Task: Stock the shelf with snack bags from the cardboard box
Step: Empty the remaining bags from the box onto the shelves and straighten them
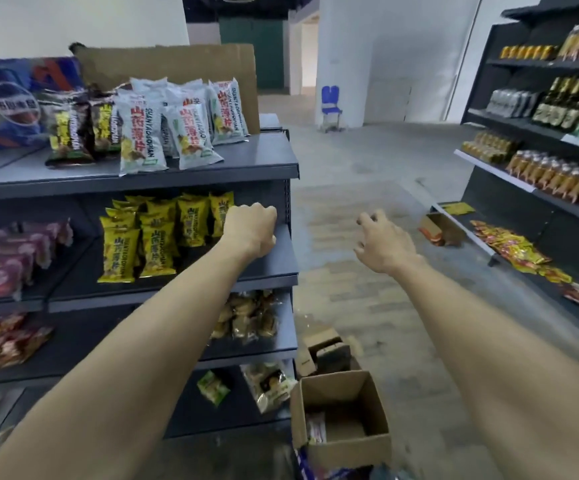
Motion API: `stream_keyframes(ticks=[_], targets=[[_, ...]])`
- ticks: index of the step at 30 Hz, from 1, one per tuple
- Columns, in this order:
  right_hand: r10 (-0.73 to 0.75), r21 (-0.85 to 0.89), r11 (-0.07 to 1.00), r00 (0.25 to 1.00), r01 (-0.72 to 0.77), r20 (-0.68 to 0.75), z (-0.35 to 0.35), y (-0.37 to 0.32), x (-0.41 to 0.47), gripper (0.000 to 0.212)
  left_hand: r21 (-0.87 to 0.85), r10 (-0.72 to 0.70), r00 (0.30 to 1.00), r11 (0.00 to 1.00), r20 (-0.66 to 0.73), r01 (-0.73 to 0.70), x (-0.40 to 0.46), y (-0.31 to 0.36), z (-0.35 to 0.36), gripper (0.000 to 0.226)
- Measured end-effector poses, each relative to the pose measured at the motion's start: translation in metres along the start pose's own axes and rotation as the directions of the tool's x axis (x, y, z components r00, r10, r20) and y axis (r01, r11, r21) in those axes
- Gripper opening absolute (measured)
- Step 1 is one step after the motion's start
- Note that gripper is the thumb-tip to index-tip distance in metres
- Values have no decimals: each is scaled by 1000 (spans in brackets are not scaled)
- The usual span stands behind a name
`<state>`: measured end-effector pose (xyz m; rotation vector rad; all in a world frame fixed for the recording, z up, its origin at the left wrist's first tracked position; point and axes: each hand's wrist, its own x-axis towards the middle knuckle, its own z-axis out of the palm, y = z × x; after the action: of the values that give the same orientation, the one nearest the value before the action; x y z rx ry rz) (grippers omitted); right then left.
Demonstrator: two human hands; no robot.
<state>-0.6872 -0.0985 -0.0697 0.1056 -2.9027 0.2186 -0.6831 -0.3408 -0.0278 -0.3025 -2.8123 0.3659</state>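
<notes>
Yellow snack bags (149,233) stand in rows on the second level of the grey shelf (274,261). My left hand (251,230) reaches in beside the rightmost yellow bag, fingers curled away from me; whether it holds a bag is hidden. My right hand (383,242) hangs in the aisle with loosely curled fingers and holds nothing. The open cardboard box (341,420) stands on the floor at the shelf's end, with a packet showing along its left inner wall. White snack bags (177,129) and dark ones (73,129) stand on the top level.
Lower levels hold brownish bags (246,317) and green and pale packets (260,382). A smaller open carton (326,348) lies behind the box. Across the aisle a dark shelf unit (540,150) carries bottles and packets; a carton (440,228) lies at its foot. A blue chair (331,105) stands far back.
</notes>
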Motion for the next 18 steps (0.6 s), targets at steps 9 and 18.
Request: stream_keyframes(ticks=[9,18], targets=[[79,164,981,988,-101,136,81,62,-51,37,-123,51,978,992,200,-26,-36,97,92,25],[124,202,954,906,-221,404,222,171,-68,43,-191,127,890,980,439,-46,-32,215,190,24]])
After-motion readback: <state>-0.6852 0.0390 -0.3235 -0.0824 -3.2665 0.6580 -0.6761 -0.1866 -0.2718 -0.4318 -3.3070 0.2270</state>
